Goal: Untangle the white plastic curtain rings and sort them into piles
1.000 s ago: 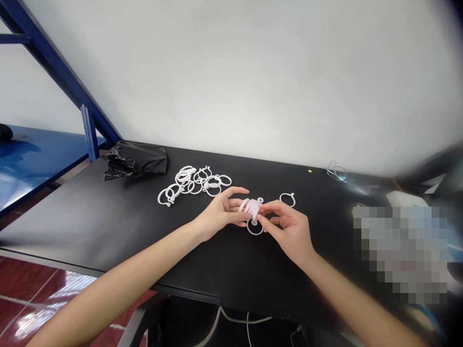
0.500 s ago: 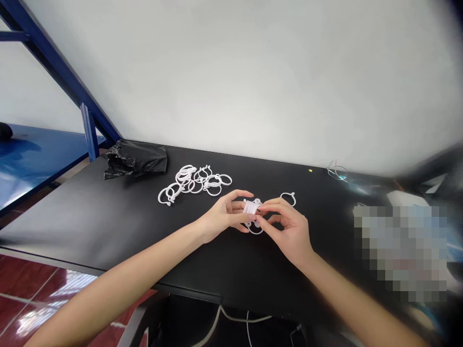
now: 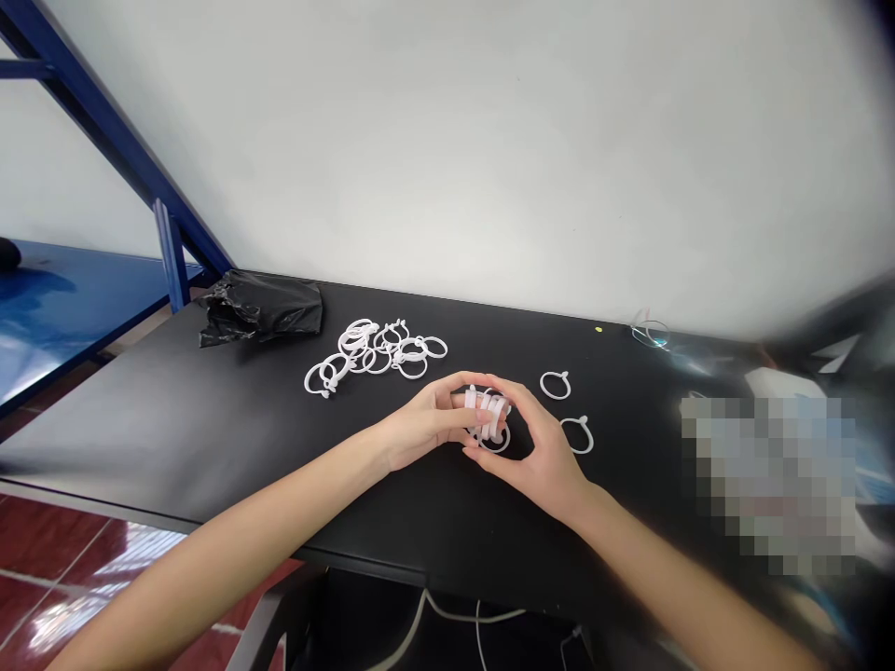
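My left hand (image 3: 433, 424) grips a bundle of white plastic curtain rings (image 3: 488, 417) side by side, its thumb across the front and its fingers behind. My right hand (image 3: 542, 447) is curled round the same bundle from the right, its index finger over the top and its thumb below. The inner fingers of the right hand are partly hidden behind the rings. Two loose rings lie just beyond my right hand, a far ring (image 3: 556, 385) and a nearer ring (image 3: 585, 436). To the left, a loose pile of white rings (image 3: 378, 359) rests on the black table (image 3: 230, 438).
A crumpled black plastic bag (image 3: 280, 308) lies at the table's back left. Clear thin loops (image 3: 650, 333) sit near the wall at the back right. A pixelated patch covers things on the right. Blue metal framing (image 3: 172, 256) stands to the left, and cables (image 3: 461, 617) hang below the table's front edge.
My right hand has gone from a fingertip pinch to a wider curl round the bundle. The bundled rings are turned and more spread. Two loose rings now show fully or mostly beyond the right hand.
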Tool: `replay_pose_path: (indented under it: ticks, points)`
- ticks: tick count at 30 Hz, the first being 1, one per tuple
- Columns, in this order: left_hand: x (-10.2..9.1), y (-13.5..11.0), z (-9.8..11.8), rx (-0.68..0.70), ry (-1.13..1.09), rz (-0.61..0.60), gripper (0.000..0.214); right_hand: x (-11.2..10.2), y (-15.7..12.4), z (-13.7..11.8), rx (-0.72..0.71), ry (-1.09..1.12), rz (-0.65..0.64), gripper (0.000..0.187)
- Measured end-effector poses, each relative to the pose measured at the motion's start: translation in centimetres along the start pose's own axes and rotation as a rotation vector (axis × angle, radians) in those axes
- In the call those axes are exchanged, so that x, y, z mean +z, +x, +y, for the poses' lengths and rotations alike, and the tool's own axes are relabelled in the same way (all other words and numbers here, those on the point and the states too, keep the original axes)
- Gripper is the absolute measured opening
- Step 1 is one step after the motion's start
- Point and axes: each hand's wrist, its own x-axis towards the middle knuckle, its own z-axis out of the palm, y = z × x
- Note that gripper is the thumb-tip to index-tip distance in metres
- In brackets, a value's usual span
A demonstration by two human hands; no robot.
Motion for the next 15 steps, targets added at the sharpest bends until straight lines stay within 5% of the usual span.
replay_pose_path:
  ticks: [15]
  points:
    - [-0.2, -0.4, 0.6, 0.028, -0.117, -0.126, 0.032, 0.1, -0.1, 1.1, 0.012, -0.024, 0.035, 0.044]
